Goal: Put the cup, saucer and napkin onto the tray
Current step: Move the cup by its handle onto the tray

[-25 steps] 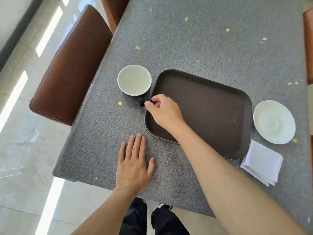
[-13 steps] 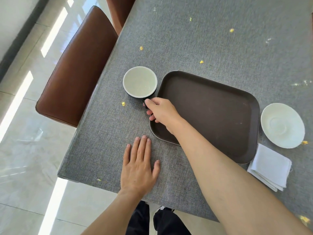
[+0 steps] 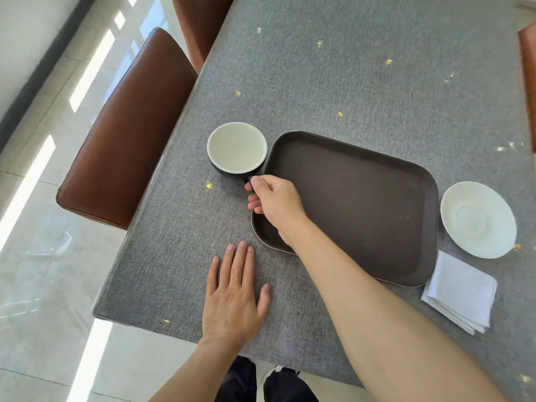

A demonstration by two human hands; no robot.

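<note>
Grey-clothed table (image 3: 377, 68), brown chair (image 3: 127, 134) alongside; right hand (image 3: 275, 201) fingers pinch cup (image 3: 237, 152) handle, left hand (image 3: 235, 297) flat, fingers together

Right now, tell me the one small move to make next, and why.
Probably lift the cup by its handle and carry it right, over the rim onto the tray. The right hand is pinched on the handle, the cup stands on the table beside the tray's left edge, and the tray is bare. The left hand rests flat on the table.
</note>
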